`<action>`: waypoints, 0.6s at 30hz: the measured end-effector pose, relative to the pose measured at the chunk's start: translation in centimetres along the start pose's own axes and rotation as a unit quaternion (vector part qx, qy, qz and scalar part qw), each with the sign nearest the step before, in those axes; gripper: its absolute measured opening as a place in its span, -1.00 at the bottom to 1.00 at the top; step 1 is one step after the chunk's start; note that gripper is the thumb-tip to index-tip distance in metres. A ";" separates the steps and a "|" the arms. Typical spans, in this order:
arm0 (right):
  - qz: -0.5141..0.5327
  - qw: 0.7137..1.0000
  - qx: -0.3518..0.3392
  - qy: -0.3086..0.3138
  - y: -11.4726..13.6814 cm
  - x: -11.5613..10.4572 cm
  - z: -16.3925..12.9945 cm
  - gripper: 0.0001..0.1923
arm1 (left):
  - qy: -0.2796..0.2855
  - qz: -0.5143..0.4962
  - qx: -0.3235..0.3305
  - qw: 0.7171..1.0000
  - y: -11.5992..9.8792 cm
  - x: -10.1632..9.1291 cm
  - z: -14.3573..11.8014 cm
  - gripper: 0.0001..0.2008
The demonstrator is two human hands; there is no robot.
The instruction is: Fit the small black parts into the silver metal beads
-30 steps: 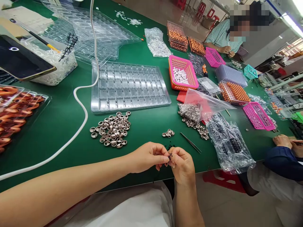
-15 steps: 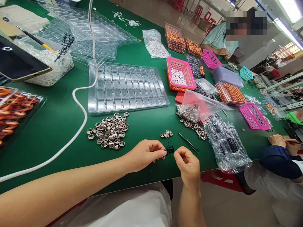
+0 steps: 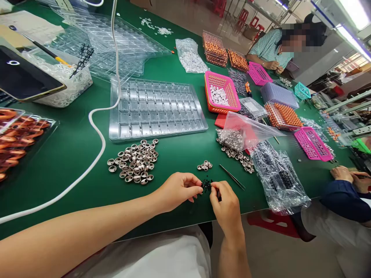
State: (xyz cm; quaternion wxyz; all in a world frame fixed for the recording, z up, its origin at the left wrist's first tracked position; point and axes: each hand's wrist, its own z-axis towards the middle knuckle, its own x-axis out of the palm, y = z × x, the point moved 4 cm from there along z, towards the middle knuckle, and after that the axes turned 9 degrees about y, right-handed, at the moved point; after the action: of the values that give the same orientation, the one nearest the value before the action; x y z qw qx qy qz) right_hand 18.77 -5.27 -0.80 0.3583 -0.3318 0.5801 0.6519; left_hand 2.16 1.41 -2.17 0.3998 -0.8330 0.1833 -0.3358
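Note:
A small scatter of tiny black parts lies on the green table between my two hands. My left hand is at its left side, thumb and forefinger pinched together; whatever they hold is too small to make out. On the right, my right hand has its fingertips closed at the edge of the black parts, and I cannot see what is in them. Just beyond sits a small cluster of silvery metal rings. Metal tweezers lie to the right of it. A larger heap of metal rings spreads out to the left.
A clear plastic tray lies behind the ring heap, with a white cable running past its left side. Pink baskets, plastic bags and trays of orange parts stand rightward. Two other people sit along the table.
My right hand has shifted slightly left, and its fingertips have come to the black parts, closer to my left hand. My left hand has stayed nearly in place.

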 end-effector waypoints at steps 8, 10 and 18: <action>0.235 0.968 0.088 -0.003 1.7 -0.5 -0.3 -0.88 | 0.001 0.014 0.018 1.000 -0.2 0.2 -0.3 -0.77; 0.280 0.954 0.107 0.006 2.0 -0.1 -0.1 -0.85 | 0.001 0.028 0.024 0.999 -0.1 0.2 -0.4 -0.78; 0.375 0.914 0.156 0.007 1.5 0.8 0.1 -0.80 | 0.019 0.049 0.052 0.997 -0.4 0.5 -0.7 -0.78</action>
State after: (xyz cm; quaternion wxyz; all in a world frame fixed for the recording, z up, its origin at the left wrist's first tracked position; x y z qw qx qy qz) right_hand 17.01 -5.22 -0.71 0.1310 -0.0343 0.7587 0.6373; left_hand 2.04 0.95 -1.34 0.4547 -0.7946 0.2139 -0.3406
